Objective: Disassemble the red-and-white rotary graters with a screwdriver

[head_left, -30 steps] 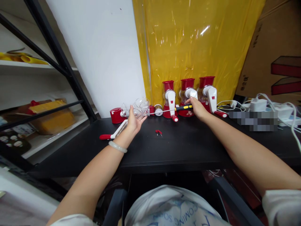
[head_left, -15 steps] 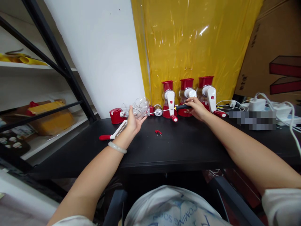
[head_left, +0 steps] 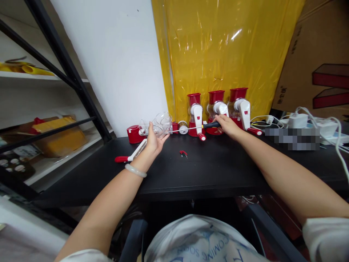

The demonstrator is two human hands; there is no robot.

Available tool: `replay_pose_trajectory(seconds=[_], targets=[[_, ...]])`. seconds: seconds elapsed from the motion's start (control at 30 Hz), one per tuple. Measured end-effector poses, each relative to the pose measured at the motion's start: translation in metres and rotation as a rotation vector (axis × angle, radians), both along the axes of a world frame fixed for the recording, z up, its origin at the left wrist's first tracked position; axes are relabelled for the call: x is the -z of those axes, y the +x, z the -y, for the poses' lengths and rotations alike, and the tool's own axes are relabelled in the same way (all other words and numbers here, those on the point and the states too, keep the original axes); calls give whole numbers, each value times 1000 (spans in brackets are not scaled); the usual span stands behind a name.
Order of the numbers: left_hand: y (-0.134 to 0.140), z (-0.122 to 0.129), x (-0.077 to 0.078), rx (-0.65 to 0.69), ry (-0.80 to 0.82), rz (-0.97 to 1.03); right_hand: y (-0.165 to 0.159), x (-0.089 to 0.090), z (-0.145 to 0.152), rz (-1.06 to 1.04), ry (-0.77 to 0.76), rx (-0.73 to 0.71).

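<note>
My left hand (head_left: 156,141) grips a clear plastic grater housing (head_left: 163,122), tipped on its side above the black table. In my right hand (head_left: 225,124) is the dark handle of a long screwdriver (head_left: 191,128), its shaft pointing left and its tip reaching the housing's right end. Exactly what the tip touches is too small to tell. Behind the housing stands a red base (head_left: 133,134). A white crank handle with a red grip (head_left: 121,159) lies beside my left wrist. Small red pieces with metal pins (head_left: 183,153) rest on the table between my hands.
Three red-and-white rotary graters (head_left: 194,114) line the back of the table (head_left: 196,174), with a metal grater drum (head_left: 183,127) left of them. White chargers and cables (head_left: 297,120) crowd the right side. A black-framed shelf (head_left: 79,87) borders the left.
The right hand's fingers have shifted from the rear of the screwdriver handle to a fuller grip around it. The left hand and housing have barely moved.
</note>
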State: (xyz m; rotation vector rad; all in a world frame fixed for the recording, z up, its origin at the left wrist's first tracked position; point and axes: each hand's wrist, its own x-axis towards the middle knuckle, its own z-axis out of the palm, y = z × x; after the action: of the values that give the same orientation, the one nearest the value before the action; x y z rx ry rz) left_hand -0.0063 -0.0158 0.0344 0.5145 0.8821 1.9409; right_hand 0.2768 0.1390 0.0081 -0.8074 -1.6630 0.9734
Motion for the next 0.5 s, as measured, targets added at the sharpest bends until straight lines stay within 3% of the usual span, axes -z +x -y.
replay_pose_trajectory(seconds=[0.23, 0.4, 0.5], targets=[[2, 1, -1, 16, 12, 38, -7, -10, 18, -292, -189, -53], [3, 0, 1, 41, 12, 39, -4, -13, 19, -337, -134, -99], [2, 0, 1, 30, 21, 20, -3, -9, 10, -247, -69, -64]])
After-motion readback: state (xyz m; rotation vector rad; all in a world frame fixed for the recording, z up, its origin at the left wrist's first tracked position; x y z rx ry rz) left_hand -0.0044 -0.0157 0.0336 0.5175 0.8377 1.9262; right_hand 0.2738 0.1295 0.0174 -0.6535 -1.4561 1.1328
